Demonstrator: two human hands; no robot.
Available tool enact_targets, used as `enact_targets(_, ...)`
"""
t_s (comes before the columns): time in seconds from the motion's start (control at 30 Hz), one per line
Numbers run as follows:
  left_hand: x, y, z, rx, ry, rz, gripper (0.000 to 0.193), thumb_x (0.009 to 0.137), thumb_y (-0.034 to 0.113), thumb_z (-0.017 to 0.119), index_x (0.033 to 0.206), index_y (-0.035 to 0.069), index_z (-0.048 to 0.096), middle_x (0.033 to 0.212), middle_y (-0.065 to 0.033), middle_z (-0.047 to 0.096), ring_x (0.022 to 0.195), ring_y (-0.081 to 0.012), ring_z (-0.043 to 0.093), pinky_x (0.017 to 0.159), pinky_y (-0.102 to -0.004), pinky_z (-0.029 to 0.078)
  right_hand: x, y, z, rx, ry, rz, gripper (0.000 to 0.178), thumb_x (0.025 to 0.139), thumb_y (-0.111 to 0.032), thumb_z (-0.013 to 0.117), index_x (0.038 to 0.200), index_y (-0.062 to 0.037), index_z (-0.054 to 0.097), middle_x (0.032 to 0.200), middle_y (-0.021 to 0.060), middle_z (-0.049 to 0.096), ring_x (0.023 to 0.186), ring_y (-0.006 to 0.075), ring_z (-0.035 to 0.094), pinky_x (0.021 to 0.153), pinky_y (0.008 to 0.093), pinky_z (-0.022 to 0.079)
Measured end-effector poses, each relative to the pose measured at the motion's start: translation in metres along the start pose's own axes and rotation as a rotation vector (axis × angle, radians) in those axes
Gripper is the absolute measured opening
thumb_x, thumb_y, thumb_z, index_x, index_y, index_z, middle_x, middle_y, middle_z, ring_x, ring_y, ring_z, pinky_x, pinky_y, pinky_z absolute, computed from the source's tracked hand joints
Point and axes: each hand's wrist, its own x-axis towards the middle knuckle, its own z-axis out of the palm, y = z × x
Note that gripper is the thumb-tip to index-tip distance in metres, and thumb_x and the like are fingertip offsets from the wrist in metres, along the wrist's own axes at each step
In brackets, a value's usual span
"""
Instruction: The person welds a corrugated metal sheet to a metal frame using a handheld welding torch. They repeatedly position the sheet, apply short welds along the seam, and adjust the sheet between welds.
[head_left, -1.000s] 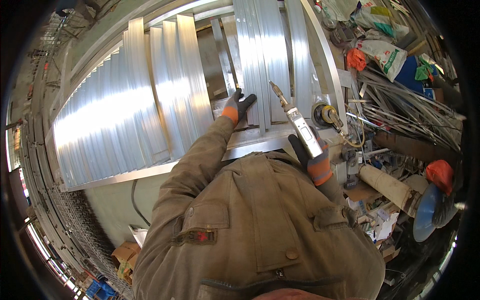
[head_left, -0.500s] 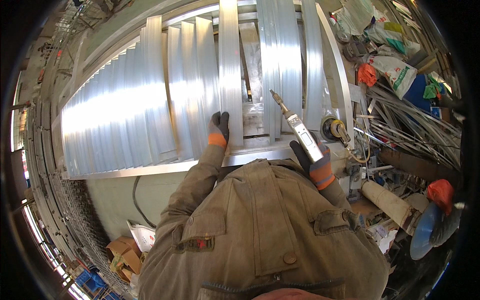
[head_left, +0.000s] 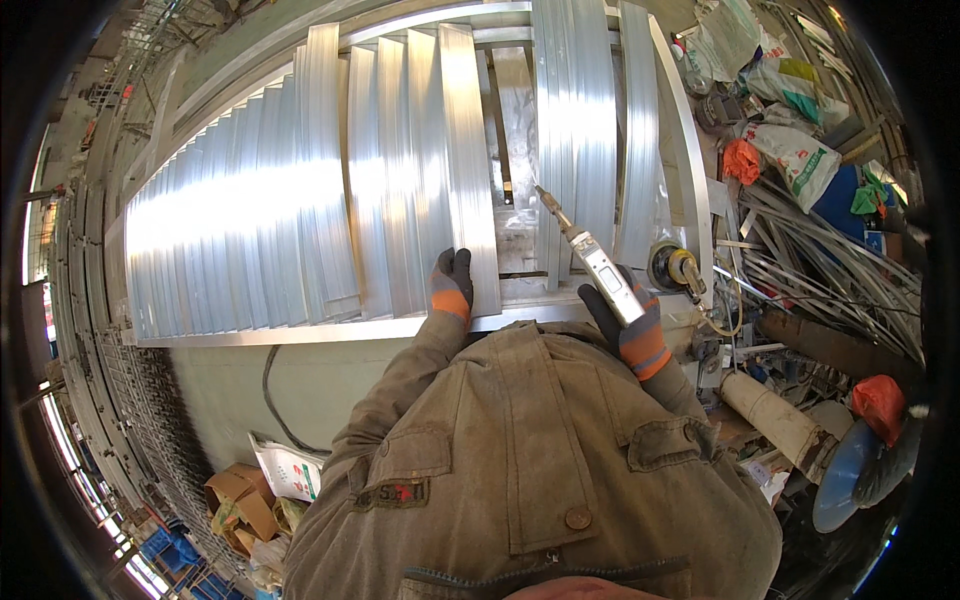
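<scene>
My left hand (head_left: 452, 283), in a dark glove with an orange cuff, is closed at the near end of a long, shiny aluminium slat (head_left: 470, 170). Its thumb side is partly hidden. To the left, several similar slats (head_left: 240, 190) overlap in a row across a metal frame (head_left: 400, 328). In my right hand (head_left: 640, 335), gloved the same way, is a slim silver hand-held power tool (head_left: 608, 280). The tool's narrow bronze-coloured tip points up and left, over the gap beside another group of slats (head_left: 580, 140).
A round yellow-and-black tool (head_left: 675, 268) with a hose lies at the frame's right corner. Farther right are a heap of thin metal strips (head_left: 830, 270), filled sacks (head_left: 800, 165) and a pale pipe (head_left: 770, 415). A cardboard box (head_left: 243, 500) stands at lower left.
The slat at my left hand has slid toward me, so its far end now sits near those of its neighbours. My left hand came nearer with it. The right hand keeps the tool.
</scene>
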Motion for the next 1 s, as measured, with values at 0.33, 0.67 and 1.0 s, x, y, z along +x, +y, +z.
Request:
enact_targets(0.33, 0.003, -0.004, 0.02, -0.076, 0.01, -0.017, 0.057, 0.11, 0.035, 0.075, 0.148, -0.006, 0.065, 0.141, -0.0255, 0.076, 0.126, -0.0327, 0.071, 0.112, -0.0431, 0.053, 0.002, 0.0, 0.003, 0.003, 0.024, -0.021, 0.03, 0.102, -0.022, 0.085, 0.121, -0.0019, 0.073, 0.099, 0.0185, 0.075, 0.078, 0.0402, 0.075, 0.065, 0.0475, 0.058)
enact_targets(0.67, 0.01, -0.019, 0.034, -0.055, 0.039, 0.044, 0.053, 0.11, 0.036, 0.075, 0.141, -0.006, 0.069, 0.136, -0.0264, 0.077, 0.123, -0.034, 0.072, 0.11, -0.0444, 0.054, 0.0, 0.002, 0.005, 0.008, 0.016, 0.045, 0.032, 0.103, -0.026, 0.085, 0.121, -0.0029, 0.073, 0.098, 0.0178, 0.076, 0.078, 0.0384, 0.075, 0.065, 0.047, 0.059)
enact_targets(1.0, 0.017, -0.031, 0.034, -0.04, 0.014, -0.002, 0.057, 0.109, 0.038, 0.074, 0.144, -0.007, 0.069, 0.137, -0.0281, 0.076, 0.125, -0.0387, 0.072, 0.11, -0.0458, 0.054, 0.002, 0.003, 0.004, -0.011, 0.004, 0.027, 0.031, 0.103, -0.025, 0.084, 0.122, -0.0035, 0.073, 0.1, 0.0174, 0.076, 0.079, 0.0397, 0.075, 0.066, 0.0476, 0.058)
